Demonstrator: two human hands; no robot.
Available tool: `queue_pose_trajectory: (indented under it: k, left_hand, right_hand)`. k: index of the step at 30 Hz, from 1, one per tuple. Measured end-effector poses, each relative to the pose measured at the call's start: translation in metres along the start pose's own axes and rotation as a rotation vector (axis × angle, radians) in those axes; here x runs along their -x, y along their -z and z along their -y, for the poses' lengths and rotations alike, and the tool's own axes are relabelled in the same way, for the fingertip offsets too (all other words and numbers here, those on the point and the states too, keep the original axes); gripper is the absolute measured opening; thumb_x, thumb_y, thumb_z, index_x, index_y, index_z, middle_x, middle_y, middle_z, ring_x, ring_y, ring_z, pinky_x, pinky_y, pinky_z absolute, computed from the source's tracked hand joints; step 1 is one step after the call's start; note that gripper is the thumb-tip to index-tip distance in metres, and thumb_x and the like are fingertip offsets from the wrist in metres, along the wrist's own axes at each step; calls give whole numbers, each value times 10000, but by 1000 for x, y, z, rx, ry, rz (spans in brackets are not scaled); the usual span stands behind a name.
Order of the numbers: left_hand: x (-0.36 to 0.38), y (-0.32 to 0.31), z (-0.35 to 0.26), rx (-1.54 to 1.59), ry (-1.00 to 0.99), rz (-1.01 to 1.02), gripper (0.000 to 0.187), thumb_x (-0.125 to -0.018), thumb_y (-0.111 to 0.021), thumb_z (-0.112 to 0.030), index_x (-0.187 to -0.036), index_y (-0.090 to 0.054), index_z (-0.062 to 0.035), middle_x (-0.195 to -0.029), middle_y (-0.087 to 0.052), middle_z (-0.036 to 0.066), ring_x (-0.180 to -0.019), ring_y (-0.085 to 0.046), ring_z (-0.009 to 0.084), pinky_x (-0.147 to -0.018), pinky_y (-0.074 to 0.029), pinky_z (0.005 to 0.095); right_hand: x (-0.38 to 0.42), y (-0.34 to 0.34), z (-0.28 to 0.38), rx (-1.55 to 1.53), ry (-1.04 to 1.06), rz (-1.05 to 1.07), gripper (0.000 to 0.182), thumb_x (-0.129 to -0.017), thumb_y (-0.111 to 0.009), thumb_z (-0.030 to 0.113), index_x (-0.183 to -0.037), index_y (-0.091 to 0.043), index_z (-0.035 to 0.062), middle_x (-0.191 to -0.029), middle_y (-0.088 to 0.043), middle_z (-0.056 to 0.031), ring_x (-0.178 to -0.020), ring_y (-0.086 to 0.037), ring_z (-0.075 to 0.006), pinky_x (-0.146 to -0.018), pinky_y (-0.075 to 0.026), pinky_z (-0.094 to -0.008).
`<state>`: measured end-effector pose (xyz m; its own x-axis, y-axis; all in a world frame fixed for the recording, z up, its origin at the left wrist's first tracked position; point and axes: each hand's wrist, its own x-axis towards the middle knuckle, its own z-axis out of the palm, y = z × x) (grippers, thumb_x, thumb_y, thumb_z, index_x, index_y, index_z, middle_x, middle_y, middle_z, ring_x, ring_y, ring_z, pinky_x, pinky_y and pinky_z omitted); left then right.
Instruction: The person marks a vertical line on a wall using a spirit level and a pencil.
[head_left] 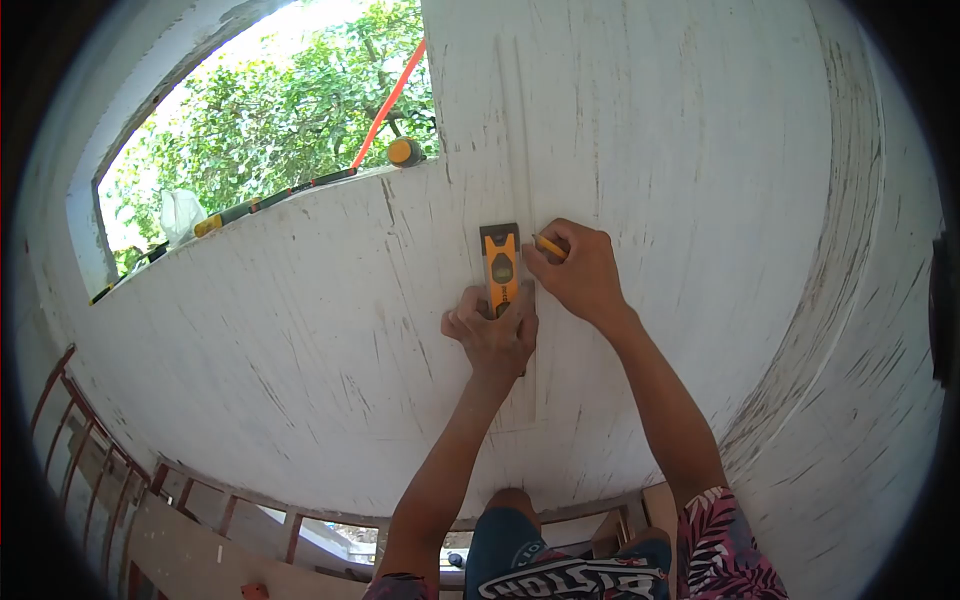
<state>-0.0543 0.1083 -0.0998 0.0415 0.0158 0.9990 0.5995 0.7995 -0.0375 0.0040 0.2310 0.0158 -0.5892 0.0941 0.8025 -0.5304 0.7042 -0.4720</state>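
An orange and black spirit level (501, 262) lies upright against the white wall (640, 400), its vial window showing above my fingers. My left hand (495, 335) grips it over its middle, and part of the level is hidden under the hand. Just to the right of its upper end, my right hand (580, 265) is closed around a short yellow pencil (549, 247). The pencil's tip points left toward the level's edge. Faint vertical lines run up the wall above and beside the level.
A window opening (270, 110) is at the upper left. On its sill are a yellow-capped round object (404, 152), a long black and yellow tool (250, 208) and a white plastic bag (182, 215). An orange strip (390, 105) slants upward there. Brown metal railing (85, 460) stands lower left.
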Motion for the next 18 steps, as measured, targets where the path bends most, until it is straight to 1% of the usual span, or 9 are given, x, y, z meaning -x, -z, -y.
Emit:
queue_pose_trajectory:
  k: [1,3,5,7,8,10,11,14,18]
  left_hand:
    - [0,0,0,1,1,-9,259,-793,-767,-153,-1044,-750,-212,-1105,-382,103,-968,-374,205,-885,-209,440]
    - [1,-1,1,7,3,-14,255,-795,-764,-159,-1044,-752,-211,-1106,-383,102,-964,-377,199,-886,-209,440]
    - [2,-3,2,3,3,-12,253,-796,-759,-168,-1044,-754,-218,-1112,-383,97,-966,-383,189,-891,-206,442]
    - [3,-6,3,3,0,-19,253,-796,-758,-170,-1044,-755,-221,-1116,-381,96,-969,-384,189,-892,-206,442]
    - [3,-6,4,1,-5,-25,254,-795,-757,-172,-1043,-755,-223,-1120,-379,96,-971,-385,189,-893,-205,442]
    - [4,-6,4,2,-1,-22,250,-797,-755,-172,-1042,-756,-222,-1126,-377,96,-974,-385,189,-893,-204,441]
    - [4,-6,4,3,0,-25,247,-798,-754,-171,-1041,-756,-221,-1131,-375,97,-976,-384,190,-892,-203,440]
    - [4,-7,4,10,5,-24,242,-802,-754,-172,-1039,-758,-217,-1138,-375,104,-983,-377,198,-892,-201,438]
    - [3,-6,3,8,-5,-30,236,-804,-757,-172,-1036,-759,-215,-1139,-377,113,-1001,-364,212,-888,-200,436]
  right_hand:
    - [-3,8,1,3,-7,0,232,-834,-763,186,-772,-639,0,-603,-555,-56,-526,-431,-113,-513,-388,-295]
    - [-16,29,4,41,113,50,235,-796,-818,187,-877,-681,14,-709,-617,-57,-603,-494,-120,-566,-430,-284]
    - [-42,43,-4,119,435,-114,350,-754,-873,200,-1014,-694,48,-884,-668,-43,-724,-559,-129,-659,-496,-282]
    - [-69,64,8,268,558,-102,479,-723,-901,239,-1123,-685,88,-1044,-674,-42,-834,-592,-151,-800,-551,-287]
    - [-81,70,15,268,555,-99,479,-723,-901,239,-1123,-685,88,-1044,-674,-42,-834,-592,-151,-800,-551,-287]
    - [-102,77,27,369,642,-75,568,-708,-908,268,-1204,-670,127,-1158,-675,-45,-906,-629,-184,-911,-566,-317]
    - [-109,78,31,368,639,-70,568,-708,-908,268,-1204,-670,127,-1158,-675,-45,-906,-629,-184,-911,-566,-317]
    - [-128,74,41,401,600,3,604,-703,-904,302,-1241,-667,167,-1277,-663,-47,-1080,-654,-247,-1021,-531,-386]
    - [-138,70,47,414,621,19,600,-698,-906,307,-1232,-671,167,-1278,-665,-51,-1101,-652,-267,-1040,-519,-392]
